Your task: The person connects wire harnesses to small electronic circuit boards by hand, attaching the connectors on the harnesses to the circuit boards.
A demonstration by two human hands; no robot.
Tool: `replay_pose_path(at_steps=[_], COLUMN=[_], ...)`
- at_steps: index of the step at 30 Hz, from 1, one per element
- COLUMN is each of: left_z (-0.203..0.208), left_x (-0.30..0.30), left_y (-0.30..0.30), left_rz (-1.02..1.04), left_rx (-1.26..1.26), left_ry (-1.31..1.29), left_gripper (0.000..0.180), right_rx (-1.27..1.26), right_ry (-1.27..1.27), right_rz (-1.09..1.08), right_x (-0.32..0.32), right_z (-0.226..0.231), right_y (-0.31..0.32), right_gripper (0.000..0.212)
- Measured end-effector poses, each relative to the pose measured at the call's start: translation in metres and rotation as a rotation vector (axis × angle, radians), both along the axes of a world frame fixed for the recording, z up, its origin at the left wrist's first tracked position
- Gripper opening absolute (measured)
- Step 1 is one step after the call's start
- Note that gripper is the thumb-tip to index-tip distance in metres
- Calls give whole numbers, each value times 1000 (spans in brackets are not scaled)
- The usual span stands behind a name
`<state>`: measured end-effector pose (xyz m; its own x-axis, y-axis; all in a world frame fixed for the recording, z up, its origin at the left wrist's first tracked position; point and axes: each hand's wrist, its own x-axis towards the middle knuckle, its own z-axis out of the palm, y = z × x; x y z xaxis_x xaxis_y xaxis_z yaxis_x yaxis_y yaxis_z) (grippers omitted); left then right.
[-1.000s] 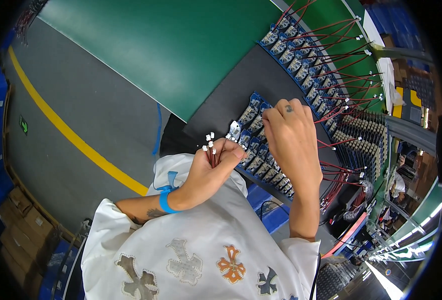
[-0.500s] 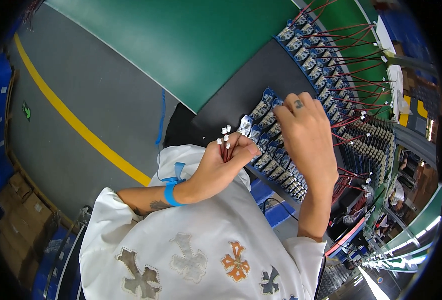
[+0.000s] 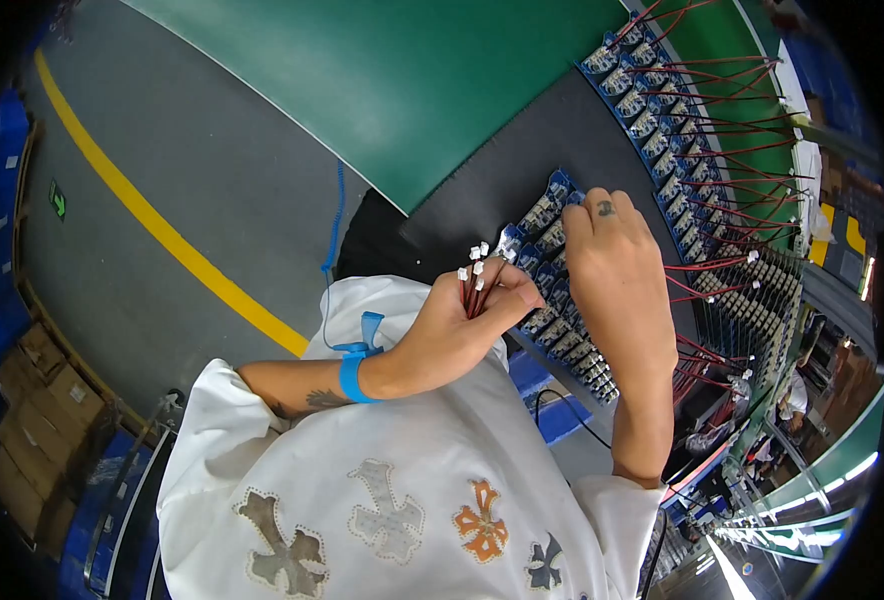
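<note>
In the head view, cardboard boxes (image 3: 62,415) stand well left of the left hand (image 3: 457,330), their contents hidden. Hands and circuit boards (image 3: 544,212) sit farther right than half a second ago, the left hand still curled round white-tipped red wires (image 3: 473,300) beside the boards. Knuckles up, the right hand (image 3: 617,265) bends over them, fingertips hidden, its grip impossible to tell.

A curving yellow line (image 3: 177,240) and a green arrow marking (image 3: 57,200) cross the gray floor (image 3: 202,170) beside a green-topped workbench (image 3: 382,90). Cardboard boxes (image 3: 67,415) are stacked at left; strip lights (image 3: 859,466) glow at far right.
</note>
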<state>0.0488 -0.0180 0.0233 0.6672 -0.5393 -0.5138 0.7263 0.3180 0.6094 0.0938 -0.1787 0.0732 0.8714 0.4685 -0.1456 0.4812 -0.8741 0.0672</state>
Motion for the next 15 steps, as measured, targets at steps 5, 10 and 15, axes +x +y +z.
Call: replay_pose_path(at_steps=[5,10,15], left_z=[-3,4,0], left_x=[-5,-6,-15], left_y=[-1,6,10], left_rz=[-21,-78,-141], left_rx=[-6,-125,-334], left_ry=[-31,-40,-62], left_gripper=[17,10,19], right_rx=[-14,318,1140], right_ry=[-50,-280,433], right_rz=[-19,23,-390], right_x=[-3,-12,-47], right_z=[-4,4,13], right_y=[-1,3,9], right_gripper=[10,20,17])
